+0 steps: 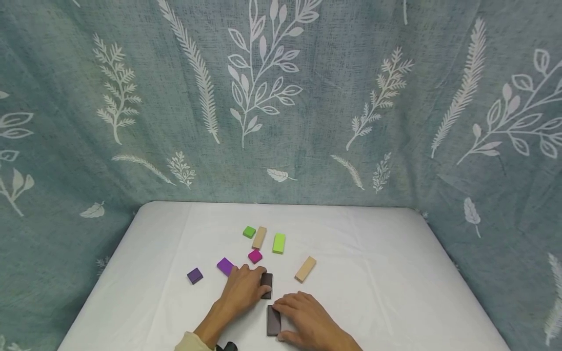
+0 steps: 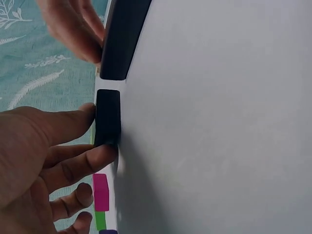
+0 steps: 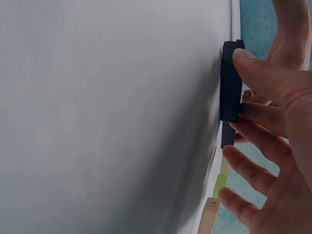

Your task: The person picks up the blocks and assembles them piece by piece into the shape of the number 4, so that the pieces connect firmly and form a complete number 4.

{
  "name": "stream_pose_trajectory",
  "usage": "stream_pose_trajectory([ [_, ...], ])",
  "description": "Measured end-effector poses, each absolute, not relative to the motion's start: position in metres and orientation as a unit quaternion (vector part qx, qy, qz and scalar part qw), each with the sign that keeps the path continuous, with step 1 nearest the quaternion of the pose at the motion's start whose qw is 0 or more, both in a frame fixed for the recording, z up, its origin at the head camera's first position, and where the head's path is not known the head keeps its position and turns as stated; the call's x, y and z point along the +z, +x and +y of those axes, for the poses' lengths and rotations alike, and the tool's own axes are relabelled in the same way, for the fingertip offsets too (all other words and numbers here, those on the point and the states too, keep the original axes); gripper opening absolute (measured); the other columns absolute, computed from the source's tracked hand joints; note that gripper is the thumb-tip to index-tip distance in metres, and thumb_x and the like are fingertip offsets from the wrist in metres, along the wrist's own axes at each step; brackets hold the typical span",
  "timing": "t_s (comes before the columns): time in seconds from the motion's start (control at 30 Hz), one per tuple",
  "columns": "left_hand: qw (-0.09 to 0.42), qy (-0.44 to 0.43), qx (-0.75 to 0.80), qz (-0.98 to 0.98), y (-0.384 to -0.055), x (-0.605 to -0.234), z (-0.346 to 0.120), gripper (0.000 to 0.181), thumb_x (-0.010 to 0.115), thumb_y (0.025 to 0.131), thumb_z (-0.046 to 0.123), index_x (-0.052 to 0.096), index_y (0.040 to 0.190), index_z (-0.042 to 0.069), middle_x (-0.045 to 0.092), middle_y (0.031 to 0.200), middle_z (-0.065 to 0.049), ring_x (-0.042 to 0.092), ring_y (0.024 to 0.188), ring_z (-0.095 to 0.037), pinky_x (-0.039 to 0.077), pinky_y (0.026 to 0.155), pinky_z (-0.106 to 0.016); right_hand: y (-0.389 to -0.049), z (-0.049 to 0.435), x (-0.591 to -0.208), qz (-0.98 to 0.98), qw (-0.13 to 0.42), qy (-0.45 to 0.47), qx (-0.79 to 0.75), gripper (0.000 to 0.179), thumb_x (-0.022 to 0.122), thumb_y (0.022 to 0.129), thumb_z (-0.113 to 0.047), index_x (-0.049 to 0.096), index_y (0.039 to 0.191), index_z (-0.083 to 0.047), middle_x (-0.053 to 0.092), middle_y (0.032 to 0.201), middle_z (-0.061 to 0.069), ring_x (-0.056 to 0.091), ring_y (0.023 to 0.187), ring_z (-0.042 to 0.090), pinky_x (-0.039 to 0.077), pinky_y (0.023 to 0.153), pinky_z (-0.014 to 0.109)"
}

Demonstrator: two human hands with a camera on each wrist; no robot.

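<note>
Stiffness to count on, from end to end

We find the farther dark block [image 1: 267, 283] between the thumb and fingertips of the left hand [image 1: 246, 287], pinched lengthwise, with the thumb at the near end and the fingers at the far one. The nearer dark block [image 1: 273, 321] sits likewise between the thumb and fingertips of the right hand [image 1: 309, 319], whose spare fingers spread loosely off it. A gap separates the two blocks, just on our side of the left thumb.

We judge both blocks light, rigid and hard to damage, probably wood under smooth paint, so dry fingertips should hold without squeezing. The end faces suit this pinch; the long sides would give us a shorter span and more contact. A hold too high on the edges could let a block tip.

Just beyond the left fingertips we see a magenta block [image 1: 255, 256]; a purple block [image 1: 224, 265] lies beside them, partly hidden. Past the right fingertips rests a wooden block [image 1: 305, 269]. Beneath all the fingers spreads white cloth [image 1: 386, 292]; whether it bears either dark block's full weight, we cannot tell.
</note>
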State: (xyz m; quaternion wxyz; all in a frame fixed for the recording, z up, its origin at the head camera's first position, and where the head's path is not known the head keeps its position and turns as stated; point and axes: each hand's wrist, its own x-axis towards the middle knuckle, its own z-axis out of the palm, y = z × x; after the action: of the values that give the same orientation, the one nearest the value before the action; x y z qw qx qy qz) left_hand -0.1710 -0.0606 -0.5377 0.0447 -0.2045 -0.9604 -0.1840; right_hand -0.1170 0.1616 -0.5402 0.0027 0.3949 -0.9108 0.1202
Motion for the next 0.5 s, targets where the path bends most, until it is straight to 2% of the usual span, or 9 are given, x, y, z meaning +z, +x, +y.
stream_pose_trajectory([
  [0.3,0.037,-0.214,-0.19,-0.957,-0.1645,-0.5406,-0.0573,0.042,0.08,0.085,0.041,0.071,0.112,0.011,0.064,0.081,0.005,0.047,0.073,-0.014,0.038,0.072,-0.037,-0.1099,0.1612,-0.5392,-0.912,0.002,0.395,0.113,0.057,0.066,0.093,-0.056,0.063,0.137,-0.018,0.06,0.133,-0.008,0.054,0.123,0.015,0.047,0.101,0.043],
  [0.5,0.03,-0.212,-0.195,-0.957,-0.1622,-0.5404,-0.0556,0.041,0.08,0.085,0.042,0.07,0.112,0.012,0.066,0.085,0.004,0.047,0.075,-0.014,0.037,0.072,-0.036,-0.1094,0.1607,-0.5382,-0.912,-0.004,0.396,0.111,0.058,0.066,0.093,-0.056,0.062,0.137,-0.019,0.059,0.134,-0.009,0.053,0.123,0.013,0.049,0.097,0.041],
])
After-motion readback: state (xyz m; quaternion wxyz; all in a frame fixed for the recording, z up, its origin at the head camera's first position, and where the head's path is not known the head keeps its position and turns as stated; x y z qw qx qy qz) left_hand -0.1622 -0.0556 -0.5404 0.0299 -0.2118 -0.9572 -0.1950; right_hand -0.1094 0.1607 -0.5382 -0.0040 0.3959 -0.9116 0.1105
